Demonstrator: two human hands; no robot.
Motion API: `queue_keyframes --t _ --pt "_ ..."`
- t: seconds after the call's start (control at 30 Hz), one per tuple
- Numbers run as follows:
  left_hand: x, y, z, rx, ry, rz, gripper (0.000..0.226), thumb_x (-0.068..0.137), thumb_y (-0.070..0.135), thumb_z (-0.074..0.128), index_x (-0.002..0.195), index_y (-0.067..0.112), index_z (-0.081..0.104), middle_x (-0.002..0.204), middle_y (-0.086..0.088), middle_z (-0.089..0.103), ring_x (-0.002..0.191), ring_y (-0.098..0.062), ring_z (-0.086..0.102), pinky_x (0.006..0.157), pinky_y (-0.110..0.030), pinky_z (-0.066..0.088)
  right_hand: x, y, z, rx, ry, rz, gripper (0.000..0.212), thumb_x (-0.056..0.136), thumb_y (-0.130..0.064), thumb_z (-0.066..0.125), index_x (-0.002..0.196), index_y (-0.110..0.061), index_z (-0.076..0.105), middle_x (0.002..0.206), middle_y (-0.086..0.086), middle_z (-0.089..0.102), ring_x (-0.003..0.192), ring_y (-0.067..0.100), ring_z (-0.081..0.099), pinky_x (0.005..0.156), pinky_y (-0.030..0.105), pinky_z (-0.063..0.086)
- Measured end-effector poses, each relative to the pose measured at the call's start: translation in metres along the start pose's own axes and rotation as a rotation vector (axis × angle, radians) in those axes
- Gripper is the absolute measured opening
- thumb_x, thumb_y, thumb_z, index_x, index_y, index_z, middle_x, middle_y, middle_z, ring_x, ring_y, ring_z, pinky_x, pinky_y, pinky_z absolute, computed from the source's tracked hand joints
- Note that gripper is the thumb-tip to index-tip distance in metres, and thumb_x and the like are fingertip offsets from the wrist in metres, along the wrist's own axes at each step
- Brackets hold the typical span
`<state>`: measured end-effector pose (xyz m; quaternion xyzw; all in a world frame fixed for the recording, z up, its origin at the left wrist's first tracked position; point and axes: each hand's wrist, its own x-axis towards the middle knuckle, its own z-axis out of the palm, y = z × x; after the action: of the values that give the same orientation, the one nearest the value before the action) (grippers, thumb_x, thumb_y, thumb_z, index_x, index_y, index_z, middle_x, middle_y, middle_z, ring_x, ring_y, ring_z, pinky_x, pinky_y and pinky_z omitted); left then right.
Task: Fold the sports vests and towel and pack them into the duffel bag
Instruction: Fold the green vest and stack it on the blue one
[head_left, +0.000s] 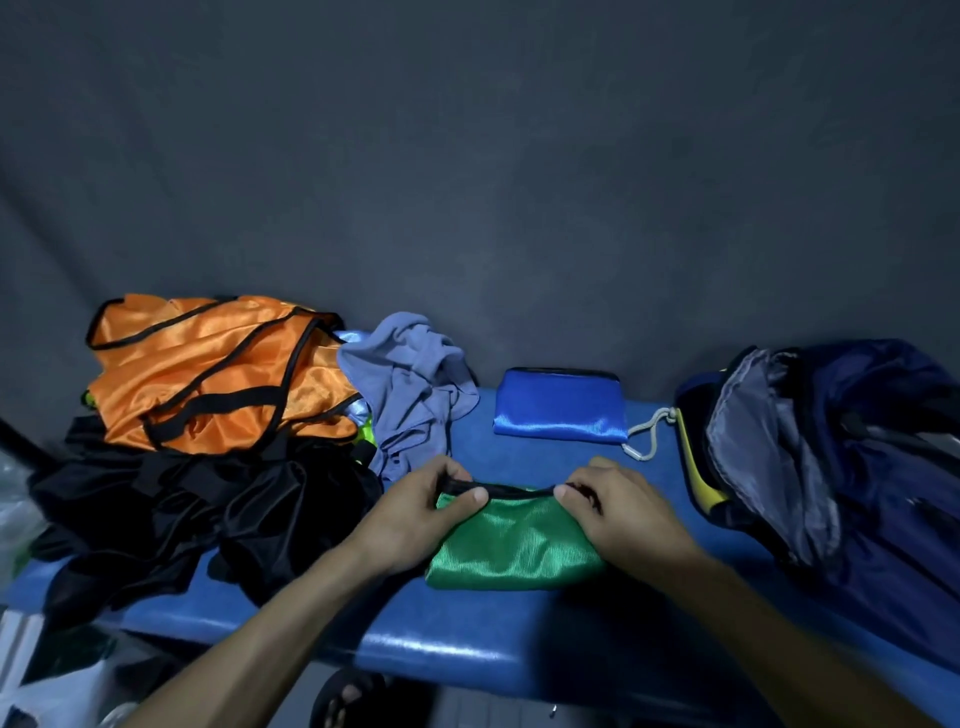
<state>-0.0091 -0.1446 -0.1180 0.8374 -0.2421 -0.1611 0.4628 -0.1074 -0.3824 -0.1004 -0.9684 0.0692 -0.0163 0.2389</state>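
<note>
Left hand and right hand each pinch the green vest by its black hem; keep corners level, press flat

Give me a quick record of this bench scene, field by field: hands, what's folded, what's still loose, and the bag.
left hand: pinches the black-trimmed edge of the folded green mesh vest
right hand: pinches the same edge
folded: shiny blue vest, on the blue bench
loose: orange vest, black vests, grey-blue towel
navy duffel bag: open, right of bench
</note>
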Motion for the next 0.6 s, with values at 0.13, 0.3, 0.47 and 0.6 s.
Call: queue_keyframes --t 0.13,0.3,0.47,0.6 --pt "-0.004 0.013 -0.017 0.233 -0.029 0.171 0.023 0.095 0.043 0.069 0.11 0.034 0.054 0.076 0.019 0.066 0.064 -0.002 0.06 0.06 -0.021 0.046 -0.002 -0.001 -0.001 -0.053 -0.012 0.002 0.013 0.104 -0.044 0.043 0.096 -0.033 0.045 0.092 -0.011 0.053 0.084 0.015 0.052 0.075 0.039 0.046" --pt "0.007 0.001 -0.034 0.451 -0.078 0.303 0.015 0.097 0.047 0.063 0.103 0.034 0.063 0.095 0.02 0.07 0.088 0.003 0.065 0.076 -0.028 0.052 0.0 -0.005 0.002 -0.083 -0.027 0.074 0.02 0.105 -0.042 0.036 0.093 -0.028 0.045 0.095 -0.007 0.048 0.086 0.019 0.052 0.08 0.043 0.047" --pt "0.026 -0.002 -0.03 0.38 -0.062 0.271 0.024 0.103 0.037 0.058 0.082 0.027 0.061 0.077 0.019 0.064 0.074 -0.001 0.061 0.066 -0.02 0.043 0.004 -0.003 0.007 -0.011 0.0 0.115 0.02 0.104 -0.038 0.04 0.091 -0.025 0.047 0.097 -0.005 0.044 0.084 0.018 0.05 0.077 0.04 0.045" --pt "0.03 -0.001 -0.023 0.435 -0.061 0.164 0.041 0.106 0.044 0.046 0.071 0.022 0.045 0.067 0.005 0.052 0.067 -0.014 0.053 0.065 -0.037 0.041 0.008 -0.001 0.008 -0.007 0.006 0.137 0.021 0.104 -0.039 0.041 0.089 -0.025 0.047 0.097 -0.006 0.044 0.085 0.019 0.051 0.077 0.04 0.045"
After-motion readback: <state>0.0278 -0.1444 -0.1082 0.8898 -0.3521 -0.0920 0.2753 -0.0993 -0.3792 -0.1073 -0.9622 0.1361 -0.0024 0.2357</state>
